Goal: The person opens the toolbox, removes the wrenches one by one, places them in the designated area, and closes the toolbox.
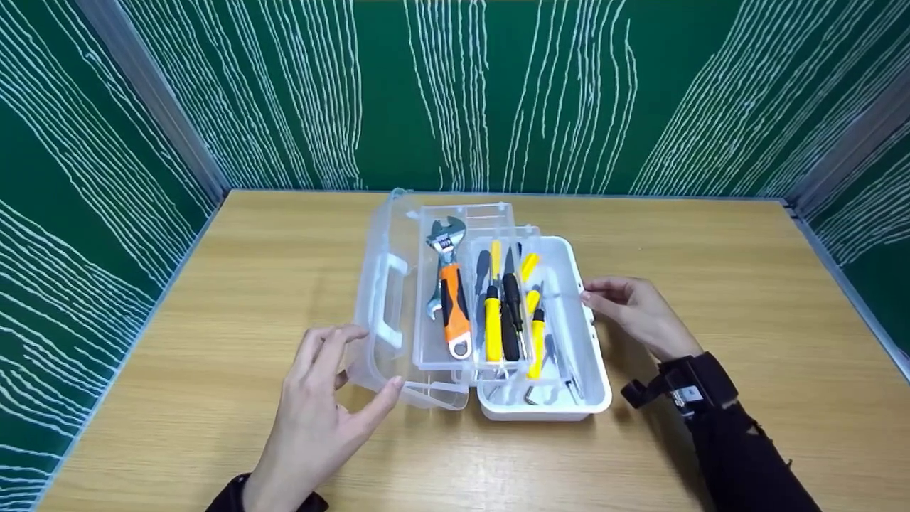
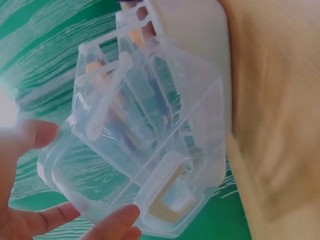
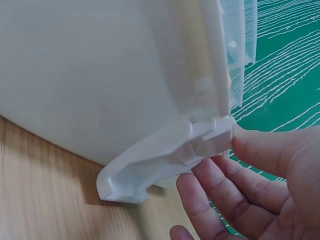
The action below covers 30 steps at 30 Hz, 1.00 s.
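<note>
A white toolbox (image 1: pixel 547 411) stands on the table, its clear lid (image 1: pixel 377 284) swung out to the left. My left hand (image 1: pixel 323 398) is at the lid's near left corner, thumb and fingers spread wide around its edge. Whether every fingertip touches is unclear. The right hand (image 1: pixel 640 316) pinches a white latch (image 3: pixel 150 160) at the box's right rim, thumb above and fingers below. On the raised clear tray (image 1: pixel 426 359) lies an adjustable wrench (image 1: pixel 456 302) with an orange and black handle. Several yellow and black screwdrivers (image 1: pixel 493 327) lie in the lower tray and box.
The box stands on a wooden table (image 1: pixel 234 299). Green panels (image 1: pixel 384 92) with white wavy lines rise behind it and at both sides. A white carrying handle (image 2: pixel 165 192) is set in the lid. A small hex key (image 1: pixel 530 397) lies at the box's near end.
</note>
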{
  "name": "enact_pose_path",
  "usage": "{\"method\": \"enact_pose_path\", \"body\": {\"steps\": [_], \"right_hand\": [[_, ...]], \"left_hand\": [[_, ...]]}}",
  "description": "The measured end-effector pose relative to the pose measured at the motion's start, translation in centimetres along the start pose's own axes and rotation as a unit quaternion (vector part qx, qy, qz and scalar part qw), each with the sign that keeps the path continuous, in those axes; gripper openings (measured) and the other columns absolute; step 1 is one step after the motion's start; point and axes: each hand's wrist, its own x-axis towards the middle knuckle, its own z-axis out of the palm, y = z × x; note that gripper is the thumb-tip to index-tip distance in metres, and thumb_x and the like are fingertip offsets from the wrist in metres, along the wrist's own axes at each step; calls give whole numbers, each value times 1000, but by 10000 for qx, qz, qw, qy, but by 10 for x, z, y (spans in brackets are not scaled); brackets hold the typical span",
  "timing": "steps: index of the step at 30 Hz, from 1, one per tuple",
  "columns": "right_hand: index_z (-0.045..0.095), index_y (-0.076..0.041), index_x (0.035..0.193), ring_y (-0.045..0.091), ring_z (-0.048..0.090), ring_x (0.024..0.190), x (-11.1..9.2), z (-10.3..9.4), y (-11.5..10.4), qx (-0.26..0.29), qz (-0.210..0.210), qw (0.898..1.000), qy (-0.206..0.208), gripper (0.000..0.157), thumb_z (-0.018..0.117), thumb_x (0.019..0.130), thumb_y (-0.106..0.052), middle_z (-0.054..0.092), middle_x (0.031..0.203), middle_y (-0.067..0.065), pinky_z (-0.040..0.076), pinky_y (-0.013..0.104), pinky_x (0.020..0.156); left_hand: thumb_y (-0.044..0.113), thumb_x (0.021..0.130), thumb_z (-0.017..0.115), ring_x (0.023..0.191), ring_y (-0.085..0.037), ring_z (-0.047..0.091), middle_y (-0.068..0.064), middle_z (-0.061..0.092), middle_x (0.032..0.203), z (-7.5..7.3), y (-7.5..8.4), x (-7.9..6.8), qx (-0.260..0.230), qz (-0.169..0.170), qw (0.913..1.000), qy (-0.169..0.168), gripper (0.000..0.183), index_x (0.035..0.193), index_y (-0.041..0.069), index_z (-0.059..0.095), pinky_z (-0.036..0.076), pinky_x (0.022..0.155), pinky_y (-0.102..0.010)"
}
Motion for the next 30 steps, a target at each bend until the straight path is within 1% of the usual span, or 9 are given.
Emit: {"method": "enact_pose_path", "body": {"steps": [3, 6, 10, 13, 18, 20, 26, 30], "right_hand": [[63, -2, 146, 24, 64, 119, 1, 0, 1, -16, 17, 10000, 18, 50, 68, 107, -34, 69, 141, 20, 52, 16, 93], [63, -2, 145, 22, 64, 117, 1, 0, 1, -3, 15, 10000, 36, 49, 68, 107, -32, 69, 141, 20, 53, 14, 91], [63, -2, 145, 25, 63, 119, 1, 0, 1, -32, 57, 10000, 42, 50, 68, 107, -33, 68, 142, 20, 52, 14, 91], [63, -2, 145, 25, 63, 121, 1, 0, 0, -50, 43, 10000, 37, 50, 68, 107, -34, 68, 142, 20, 51, 14, 92], [65, 0, 142, 15, 65, 112, -1, 1, -2, 24, -74, 9999, 63, 49, 68, 107, -33, 70, 137, 20, 53, 14, 91], [65, 1, 141, 13, 65, 109, -2, 1, -2, 53, -88, 9999, 63, 48, 68, 107, -32, 71, 135, 20, 54, 15, 91], [66, 0, 141, 11, 65, 109, -2, 2, -2, 81, -58, 9999, 63, 47, 68, 107, -33, 71, 136, 19, 54, 16, 92], [66, 2, 140, 10, 66, 107, -2, 1, -3, 101, -137, 9998, 106, 47, 69, 106, -31, 71, 134, 20, 55, 16, 91]], "left_hand": [[32, 89, 90, 123, -32, 66, -6, 59, 126, -2, -4, -1, -67, -190, 9997, -114, 59, 138, 13, 64, 67, 83, -43], [33, 90, 89, 126, -34, 65, -7, 59, 130, -4, -8, -2, -114, -379, 9990, -227, 62, 143, 15, 62, 67, 86, -46], [34, 92, 87, 132, -36, 62, -7, 59, 136, -6, -14, -3, -209, -662, 9968, -387, 64, 147, 17, 60, 66, 90, -52], [35, 93, 86, 136, -39, 62, -8, 60, 141, -7, -18, -4, -266, -793, 9955, -451, 64, 148, 17, 59, 65, 92, -53], [30, 93, 86, 138, -43, 62, -12, 64, 145, -8, -27, -7, -477, -822, 9942, -502, 64, 148, 11, 59, 64, 93, -50], [28, 93, 86, 138, -44, 62, -14, 64, 146, -9, -31, -7, -602, -884, 9927, -551, 63, 148, 9, 60, 64, 94, -47], [26, 94, 86, 139, -42, 62, -19, 65, 148, -8, -41, -7, -890, -1134, 9869, -728, 63, 147, 7, 60, 62, 98, -41], [21, 93, 86, 139, -42, 63, -20, 65, 147, -6, -47, -7, -1182, -1228, 9823, -773, 63, 148, 4, 58, 61, 100, -36]]}}
